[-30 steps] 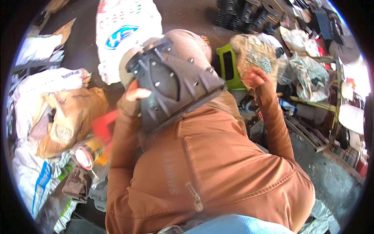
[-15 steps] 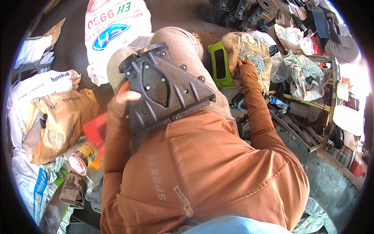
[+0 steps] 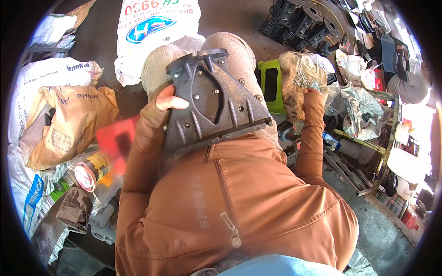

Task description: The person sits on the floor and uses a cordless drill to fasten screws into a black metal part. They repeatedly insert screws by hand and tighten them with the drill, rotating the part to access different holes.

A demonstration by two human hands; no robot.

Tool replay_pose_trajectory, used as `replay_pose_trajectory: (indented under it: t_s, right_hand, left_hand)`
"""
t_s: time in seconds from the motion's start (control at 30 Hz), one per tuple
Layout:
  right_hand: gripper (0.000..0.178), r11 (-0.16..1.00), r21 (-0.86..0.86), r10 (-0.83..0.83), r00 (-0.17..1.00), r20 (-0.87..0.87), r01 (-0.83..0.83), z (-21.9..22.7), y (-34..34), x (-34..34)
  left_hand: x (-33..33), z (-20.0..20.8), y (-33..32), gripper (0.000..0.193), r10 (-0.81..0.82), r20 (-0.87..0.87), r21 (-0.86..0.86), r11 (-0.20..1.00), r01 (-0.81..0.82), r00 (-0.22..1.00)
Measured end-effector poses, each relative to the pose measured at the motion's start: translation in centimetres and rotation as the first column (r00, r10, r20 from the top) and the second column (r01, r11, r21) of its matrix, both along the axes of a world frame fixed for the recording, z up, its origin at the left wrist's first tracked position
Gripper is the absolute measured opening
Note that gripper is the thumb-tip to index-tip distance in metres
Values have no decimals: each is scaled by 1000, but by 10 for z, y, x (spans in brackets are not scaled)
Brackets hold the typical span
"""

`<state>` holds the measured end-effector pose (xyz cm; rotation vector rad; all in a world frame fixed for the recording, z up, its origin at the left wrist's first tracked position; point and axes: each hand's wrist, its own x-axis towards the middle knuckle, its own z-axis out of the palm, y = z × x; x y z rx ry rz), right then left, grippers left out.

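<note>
A black molded housing [image 3: 191, 126] with a round collar at its far end, raised ribs and several screws lies across my lap. My left hand [image 3: 171, 99] grips its left edge, the thumb laid over the top face. Out to the right, my right hand [image 3: 313, 91] is at the near edge of a pile of small silvery screws [image 3: 304, 80]. Its fingers look bent together among the screws; whatever is between them is hidden. The pile rests on a stained, crumpled tan bag [image 3: 291, 102], with a lime-green frame [image 3: 272, 87] standing beside it.
Several similar black housings [image 3: 301, 23] stand on the floor at the far right. A white sack [image 3: 159, 43] is beyond my knees. At left are a brown paper sack [image 3: 76, 124], a red plastic piece [image 3: 117, 143] and a tape roll [image 3: 86, 177]. A cluttered rack [image 3: 389, 129] stands at right.
The view has shifted, so most things appear farther right. My right hand has drawn slightly toward the near edge of the screw pile. My left hand keeps its grip on the housing.
</note>
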<state>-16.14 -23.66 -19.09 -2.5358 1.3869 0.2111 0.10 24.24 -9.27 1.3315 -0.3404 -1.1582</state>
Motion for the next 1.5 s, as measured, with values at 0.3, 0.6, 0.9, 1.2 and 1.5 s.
replay_pose_trajectory:
  t_s: [0.3, 0.6, 0.9, 1.2, 1.5]
  right_hand:
    - [14, 482, 564, 161, 701, 695, -671, 167, 180, 74]
    - [19, 372, 779, 16, 843, 538, -504, 172, 222, 115]
    - [13, 448, 796, 32, 897, 441, -407, 182, 227, 127]
    - [10, 489, 777, 50, 902, 428, -396, 181, 229, 129]
    - [13, 530, 621, 63, 757, 651, -578, 165, 231, 106]
  left_hand:
    - [-8, 12, -7, 70, 59, -104, -89, 994, -68, 993]
    - [-8, 8, -5, 63, 115, -212, -111, 984, -141, 971]
    - [-13, 22, -4, 65, 160, -225, -76, 980, -182, 961]
    - [-11, 11, -3, 63, 131, -218, -120, 980, -160, 967]
    - [-10, 14, -3, 61, 120, -248, -116, 981, -152, 961]
